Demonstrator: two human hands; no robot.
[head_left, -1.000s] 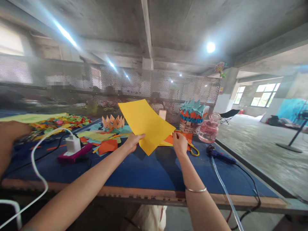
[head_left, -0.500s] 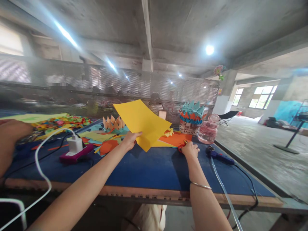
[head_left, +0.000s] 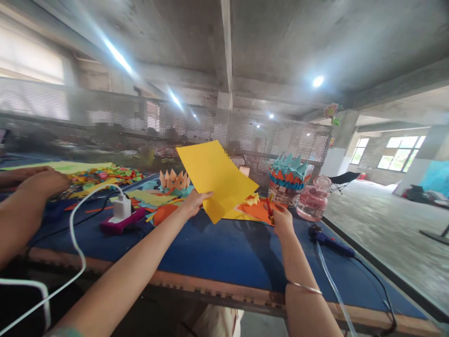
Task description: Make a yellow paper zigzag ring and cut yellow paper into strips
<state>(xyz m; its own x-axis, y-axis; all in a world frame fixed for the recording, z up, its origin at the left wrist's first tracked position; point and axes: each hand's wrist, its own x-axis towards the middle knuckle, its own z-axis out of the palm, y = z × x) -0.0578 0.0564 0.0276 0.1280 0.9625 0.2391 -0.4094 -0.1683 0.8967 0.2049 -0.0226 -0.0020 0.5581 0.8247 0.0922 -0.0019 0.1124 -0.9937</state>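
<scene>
My left hand (head_left: 195, 204) pinches the lower left edge of a large yellow sheet of paper (head_left: 219, 180), held up above the table. In my right hand (head_left: 282, 219) is a pair of red-handled scissors (head_left: 270, 209), raised a little off the table; my fingers cover much of them. Behind the scissors lies an orange sheet of paper (head_left: 257, 211), partly over more yellow paper. Small folded yellow pieces (head_left: 252, 200) rest on top of it. The yellow sheet and the scissors are apart.
A basket with folded paper points (head_left: 288, 180) and a pink bottle (head_left: 312, 201) stand at the right, near a blue glue gun (head_left: 331, 242). Left are peach folded points (head_left: 173, 181), a purple power strip (head_left: 122, 222), and another person's hands (head_left: 44, 183) beside paper scraps (head_left: 108, 175).
My right hand has lifted the scissors from the orange paper, and they now point more upright. My left hand still holds up the yellow sheet. The view has turned slightly left.
</scene>
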